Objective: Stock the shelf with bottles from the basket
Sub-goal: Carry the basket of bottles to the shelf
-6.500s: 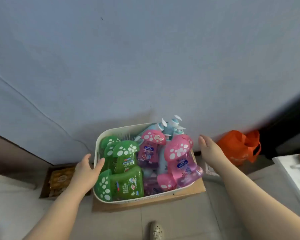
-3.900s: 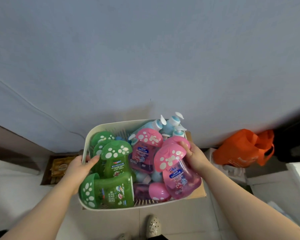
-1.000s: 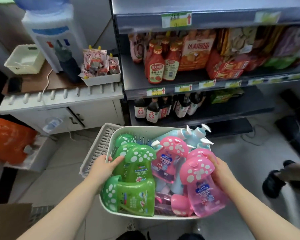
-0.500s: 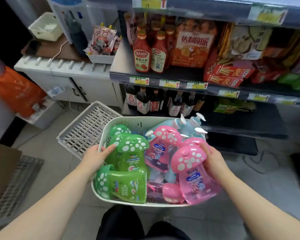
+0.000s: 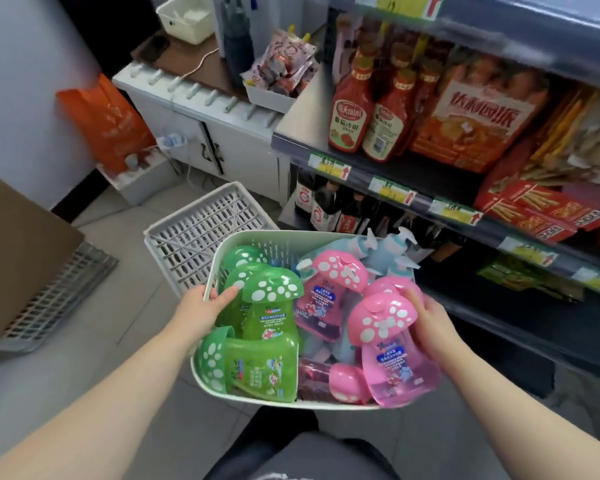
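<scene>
I carry a pale green basket (image 5: 257,237) full of bottles in front of me. My left hand (image 5: 201,308) grips its left rim, fingers curled over the edge. My right hand (image 5: 426,318) holds the right side, fingers against a pink mushroom-capped bottle (image 5: 390,351) that hangs over the rim. Green mushroom-capped bottles (image 5: 269,306) fill the left half, more pink ones (image 5: 329,292) the middle, and light blue pump bottles (image 5: 387,249) stand at the back. The dark shelf unit (image 5: 465,216) stands right ahead and to the right.
Ketchup bottles (image 5: 350,112), snack packs (image 5: 478,123) and dark sauce bottles (image 5: 321,209) fill the shelves. A white crate (image 5: 194,233) lies on the floor left of the basket. A white cabinet (image 5: 201,133), orange bag (image 5: 108,123) and cardboard box (image 5: 18,251) stand at the left.
I have turned from the wall to the shelf unit and stepped closer; the shelves now loom larger. Both hands keep the same hold on the basket.
</scene>
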`<act>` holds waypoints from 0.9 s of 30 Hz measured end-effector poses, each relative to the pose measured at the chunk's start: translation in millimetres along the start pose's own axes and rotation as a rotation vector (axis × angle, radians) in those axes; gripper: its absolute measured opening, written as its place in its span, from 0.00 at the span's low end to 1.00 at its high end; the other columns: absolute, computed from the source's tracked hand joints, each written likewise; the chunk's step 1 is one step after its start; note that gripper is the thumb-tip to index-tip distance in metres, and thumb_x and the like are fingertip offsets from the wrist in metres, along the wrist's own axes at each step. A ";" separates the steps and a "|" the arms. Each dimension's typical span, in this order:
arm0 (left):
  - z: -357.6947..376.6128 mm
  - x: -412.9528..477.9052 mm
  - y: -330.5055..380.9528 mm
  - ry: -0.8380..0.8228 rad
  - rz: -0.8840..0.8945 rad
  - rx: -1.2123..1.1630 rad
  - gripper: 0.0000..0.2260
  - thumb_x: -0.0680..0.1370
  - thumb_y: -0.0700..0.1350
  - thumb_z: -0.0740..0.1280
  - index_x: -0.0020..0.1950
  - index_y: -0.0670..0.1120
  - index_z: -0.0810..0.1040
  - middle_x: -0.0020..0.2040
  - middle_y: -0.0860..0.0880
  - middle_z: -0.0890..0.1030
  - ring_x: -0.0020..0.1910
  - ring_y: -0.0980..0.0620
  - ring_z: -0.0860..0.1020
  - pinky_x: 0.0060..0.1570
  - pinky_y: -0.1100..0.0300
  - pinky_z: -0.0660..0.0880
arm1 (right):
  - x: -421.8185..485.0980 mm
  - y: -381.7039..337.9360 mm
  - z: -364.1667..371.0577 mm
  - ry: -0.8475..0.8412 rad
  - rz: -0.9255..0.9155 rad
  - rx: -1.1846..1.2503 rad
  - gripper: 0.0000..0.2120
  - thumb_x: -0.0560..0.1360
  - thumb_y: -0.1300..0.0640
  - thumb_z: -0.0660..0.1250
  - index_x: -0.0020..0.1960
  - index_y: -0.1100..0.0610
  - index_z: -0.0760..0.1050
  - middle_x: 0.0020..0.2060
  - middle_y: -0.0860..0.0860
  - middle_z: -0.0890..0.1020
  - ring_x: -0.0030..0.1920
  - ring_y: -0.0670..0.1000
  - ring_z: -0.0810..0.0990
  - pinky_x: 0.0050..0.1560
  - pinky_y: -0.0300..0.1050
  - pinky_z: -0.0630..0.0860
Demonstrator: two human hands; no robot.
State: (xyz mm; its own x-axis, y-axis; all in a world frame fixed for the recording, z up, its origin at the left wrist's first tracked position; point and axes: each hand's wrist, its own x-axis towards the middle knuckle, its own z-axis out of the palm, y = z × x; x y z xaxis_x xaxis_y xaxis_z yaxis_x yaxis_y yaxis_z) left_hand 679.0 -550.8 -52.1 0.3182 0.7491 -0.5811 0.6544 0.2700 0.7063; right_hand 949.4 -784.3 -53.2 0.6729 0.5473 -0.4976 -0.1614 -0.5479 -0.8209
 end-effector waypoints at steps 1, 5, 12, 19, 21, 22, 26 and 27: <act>-2.0 1.6 0.7 0.005 -0.020 -0.014 0.24 0.68 0.63 0.70 0.42 0.42 0.72 0.46 0.33 0.81 0.40 0.39 0.80 0.48 0.42 0.78 | 9.8 -1.2 1.1 -0.012 -0.001 -0.006 0.21 0.73 0.36 0.63 0.50 0.53 0.80 0.40 0.52 0.86 0.43 0.52 0.85 0.44 0.48 0.79; -7.8 26.0 -20.2 0.018 -0.102 -0.113 0.41 0.51 0.76 0.70 0.43 0.41 0.72 0.47 0.35 0.82 0.47 0.34 0.81 0.49 0.37 0.78 | 42.4 -20.4 8.4 -0.099 -0.019 -0.037 0.16 0.74 0.40 0.60 0.48 0.50 0.77 0.40 0.52 0.85 0.43 0.50 0.84 0.39 0.43 0.76; -6.3 18.9 -11.1 0.178 -0.218 -0.236 0.36 0.53 0.74 0.70 0.42 0.44 0.72 0.44 0.41 0.84 0.43 0.39 0.83 0.48 0.39 0.79 | 100.3 -52.8 29.0 -0.377 -0.048 -0.056 0.23 0.71 0.36 0.61 0.56 0.52 0.76 0.44 0.51 0.84 0.38 0.41 0.84 0.32 0.32 0.76; 2.4 16.8 -22.0 0.367 -0.333 -0.416 0.31 0.63 0.67 0.72 0.48 0.40 0.75 0.46 0.41 0.83 0.44 0.40 0.83 0.48 0.40 0.79 | 163.2 -75.0 67.9 -0.554 -0.066 -0.089 0.26 0.71 0.36 0.66 0.59 0.54 0.77 0.49 0.54 0.84 0.48 0.52 0.83 0.39 0.39 0.77; 2.8 20.8 -33.0 0.396 -0.352 -0.462 0.40 0.56 0.71 0.72 0.52 0.39 0.75 0.46 0.41 0.84 0.45 0.39 0.83 0.48 0.38 0.79 | 175.3 -81.4 81.6 -0.586 -0.060 -0.094 0.28 0.68 0.34 0.67 0.56 0.55 0.78 0.46 0.53 0.85 0.45 0.51 0.84 0.39 0.42 0.77; 3.0 22.6 -38.3 0.409 -0.359 -0.482 0.42 0.55 0.72 0.72 0.53 0.39 0.75 0.46 0.41 0.84 0.45 0.39 0.83 0.48 0.38 0.79 | 181.7 -83.8 87.6 -0.599 -0.049 -0.083 0.25 0.69 0.36 0.67 0.53 0.56 0.78 0.42 0.51 0.86 0.42 0.48 0.84 0.37 0.41 0.77; 2.8 27.4 -30.6 0.468 -0.380 -0.529 0.34 0.64 0.66 0.72 0.52 0.37 0.73 0.45 0.42 0.83 0.44 0.41 0.82 0.47 0.43 0.80 | 203.1 -92.4 107.4 -0.672 -0.040 -0.063 0.27 0.70 0.37 0.67 0.55 0.60 0.77 0.46 0.57 0.85 0.46 0.56 0.84 0.44 0.47 0.80; 2.5 31.5 -30.7 0.480 -0.379 -0.529 0.28 0.68 0.62 0.71 0.51 0.38 0.72 0.45 0.42 0.83 0.42 0.42 0.81 0.45 0.46 0.79 | 206.1 -93.4 111.9 -0.681 -0.046 -0.065 0.34 0.66 0.33 0.68 0.57 0.61 0.77 0.49 0.60 0.84 0.49 0.59 0.83 0.47 0.51 0.80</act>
State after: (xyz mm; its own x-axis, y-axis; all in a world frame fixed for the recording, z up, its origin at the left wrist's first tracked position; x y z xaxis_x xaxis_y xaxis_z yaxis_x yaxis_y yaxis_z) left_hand 670.7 -537.1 -93.1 -0.2682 0.6945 -0.6676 0.2087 0.7185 0.6635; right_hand 1022.4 -549.5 -110.5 0.0709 0.8353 -0.5452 -0.0858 -0.5395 -0.8376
